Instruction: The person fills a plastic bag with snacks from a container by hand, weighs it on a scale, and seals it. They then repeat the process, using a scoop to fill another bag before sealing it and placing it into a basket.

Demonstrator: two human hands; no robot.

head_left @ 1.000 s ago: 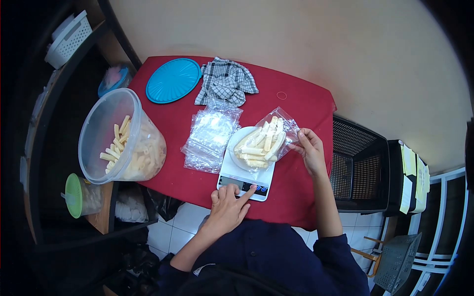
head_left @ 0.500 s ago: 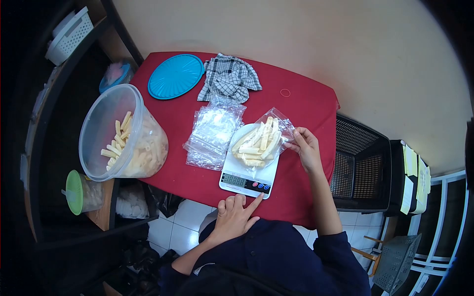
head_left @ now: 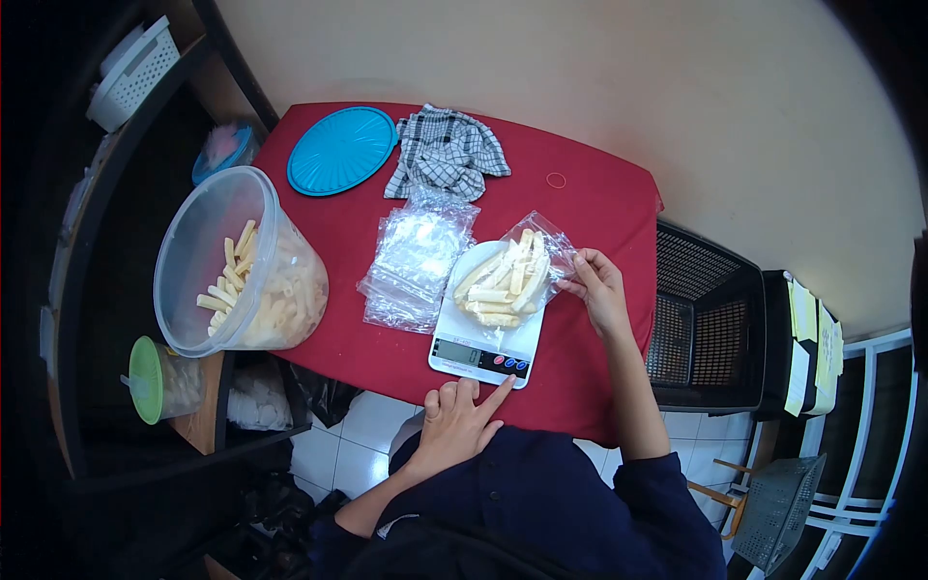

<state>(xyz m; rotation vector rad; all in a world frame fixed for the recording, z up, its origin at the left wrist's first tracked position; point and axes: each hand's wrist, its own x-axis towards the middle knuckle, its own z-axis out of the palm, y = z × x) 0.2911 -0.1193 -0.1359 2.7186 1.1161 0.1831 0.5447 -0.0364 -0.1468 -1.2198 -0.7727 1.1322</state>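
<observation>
A white digital kitchen scale (head_left: 488,353) lies near the table's front edge, its display showing what looks like a 0. On its platform rests a clear plastic bag (head_left: 500,280) with pale yellow snack sticks inside. My right hand (head_left: 599,288) pinches the bag's mouth between thumb and fingers, at the right of the scale. My left hand (head_left: 459,422) holds nothing; its index finger reaches to the scale's front edge below the buttons, while the other fingers are partly bent. Left of the scale lies a pile of flat clear bags (head_left: 416,261).
A large clear tub (head_left: 304,300) of snack sticks stands at the left, below a blue lid (head_left: 341,152). A checked cloth (head_left: 449,150) and a rubber band (head_left: 556,180) lie farther back on the red tablecloth (head_left: 590,377). A black crate (head_left: 710,324) adjoins the right side.
The scale's display has gone from a full row of segments to what looks like a single 0. Both hands and the bag stay in place.
</observation>
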